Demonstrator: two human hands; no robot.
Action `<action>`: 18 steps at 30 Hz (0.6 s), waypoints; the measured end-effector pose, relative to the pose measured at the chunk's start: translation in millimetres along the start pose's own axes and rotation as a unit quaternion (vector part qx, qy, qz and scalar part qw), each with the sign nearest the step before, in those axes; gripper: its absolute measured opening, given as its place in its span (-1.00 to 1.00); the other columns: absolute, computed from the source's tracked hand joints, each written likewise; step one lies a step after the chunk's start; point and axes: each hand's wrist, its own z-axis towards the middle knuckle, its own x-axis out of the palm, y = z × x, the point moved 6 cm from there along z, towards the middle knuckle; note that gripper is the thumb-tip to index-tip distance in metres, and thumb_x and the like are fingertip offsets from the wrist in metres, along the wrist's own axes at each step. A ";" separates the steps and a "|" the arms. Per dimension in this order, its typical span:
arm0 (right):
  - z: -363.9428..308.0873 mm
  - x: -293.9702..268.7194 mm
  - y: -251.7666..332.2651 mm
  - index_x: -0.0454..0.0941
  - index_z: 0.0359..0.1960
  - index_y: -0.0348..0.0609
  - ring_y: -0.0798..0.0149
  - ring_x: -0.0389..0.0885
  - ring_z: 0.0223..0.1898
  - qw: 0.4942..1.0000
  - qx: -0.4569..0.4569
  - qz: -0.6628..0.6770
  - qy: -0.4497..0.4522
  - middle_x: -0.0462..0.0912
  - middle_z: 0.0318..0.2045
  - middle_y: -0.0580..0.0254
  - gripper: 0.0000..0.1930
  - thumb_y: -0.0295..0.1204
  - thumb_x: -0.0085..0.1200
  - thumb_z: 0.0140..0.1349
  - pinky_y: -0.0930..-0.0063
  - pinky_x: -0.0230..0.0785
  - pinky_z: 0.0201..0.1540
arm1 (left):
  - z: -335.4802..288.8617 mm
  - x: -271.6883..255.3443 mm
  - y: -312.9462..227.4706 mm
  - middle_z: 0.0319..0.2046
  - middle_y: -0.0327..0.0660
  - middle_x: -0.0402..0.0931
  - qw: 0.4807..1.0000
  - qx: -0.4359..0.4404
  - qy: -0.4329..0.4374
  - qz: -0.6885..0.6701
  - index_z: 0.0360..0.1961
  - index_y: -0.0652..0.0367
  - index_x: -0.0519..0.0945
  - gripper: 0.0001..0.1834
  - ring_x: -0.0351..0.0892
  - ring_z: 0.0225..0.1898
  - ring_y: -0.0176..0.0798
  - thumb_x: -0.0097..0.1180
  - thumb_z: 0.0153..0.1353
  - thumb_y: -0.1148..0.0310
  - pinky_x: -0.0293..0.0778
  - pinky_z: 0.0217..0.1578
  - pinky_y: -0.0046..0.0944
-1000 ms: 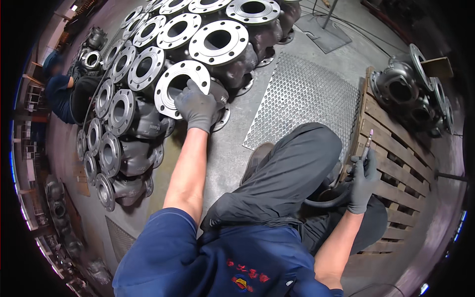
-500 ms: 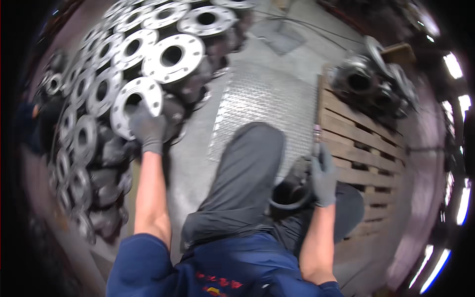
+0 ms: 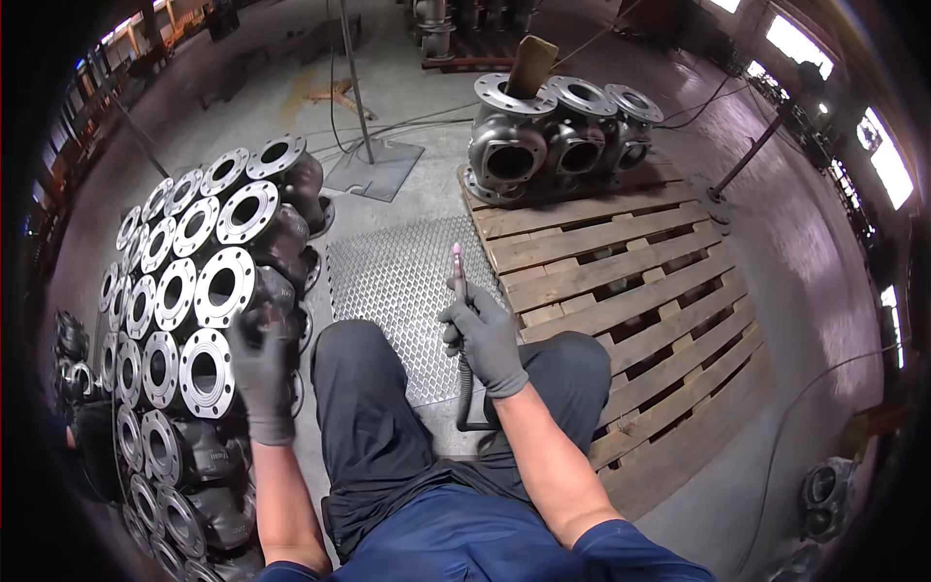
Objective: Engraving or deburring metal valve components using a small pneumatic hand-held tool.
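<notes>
My right hand (image 3: 485, 344), in a grey glove, is wrapped round a slim pencil-type grinder (image 3: 460, 276). Its pink abrasive tip (image 3: 457, 250) points up and away from me, and a dark ribbed hose (image 3: 466, 388) hangs below the hand. On the left, my gloved left hand (image 3: 262, 383) is raised beside the nearest flanged valve body, its fingers slightly blurred and apart, with nothing seen in them. That body's bright machined flange (image 3: 207, 372) has a round bore and bolt holes. Whether the fingertips touch the casting behind them cannot be told.
Rows of grey flanged valve bodies (image 3: 175, 291) stand stacked along my left. A wooden pallet (image 3: 592, 281) at right carries three valve bodies (image 3: 509, 145) at its far end, a tan block (image 3: 532, 66) on one. Between lies a diamond-patterned mat (image 3: 407, 281); beyond it, a post on a metal base (image 3: 375, 172).
My view has swung, bringing the pallet's far end into sight. My left hand has come off the flange it was on. My right hand has moved inward, raised between my knees with the grinder.
</notes>
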 end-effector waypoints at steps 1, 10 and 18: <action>0.8 13.2 11.0 0.49 0.37 -0.29 0.47 0.64 -0.40 0.999 -0.022 0.036 0.008 0.70 -0.22 0.19 -0.57 -0.38 0.08 0.56 0.53 0.58 -0.39 | -13.3 25.6 -29.7 0.09 -0.09 0.62 0.988 0.105 0.031 -0.107 0.45 0.32 0.44 -0.22 0.61 0.20 -0.26 0.48 0.24 0.36 0.53 0.24 -0.25; 38.8 13.3 96.7 0.50 0.32 -0.38 0.33 0.75 -0.10 0.991 -0.104 -0.001 0.087 0.75 -0.09 0.10 -0.55 -0.34 0.16 0.54 0.40 0.64 0.03 | -75.9 202.0 -113.3 -0.25 -0.23 0.61 0.836 -0.149 0.455 -0.268 0.22 0.30 0.51 -0.51 0.64 -0.37 -0.40 0.32 0.32 0.41 0.56 -0.41 -0.35; 171.8 -129.4 129.6 0.57 0.32 -0.31 -0.28 0.72 0.10 0.784 -0.141 -0.604 0.001 0.73 0.08 -0.33 -0.43 -0.19 0.20 0.37 -0.03 0.56 0.20 | -12.0 229.9 -85.6 -0.40 -0.27 0.58 0.817 -0.275 0.453 -0.230 0.26 0.35 0.52 -0.53 0.58 -0.52 -0.45 0.24 0.46 0.30 0.56 -0.53 -0.41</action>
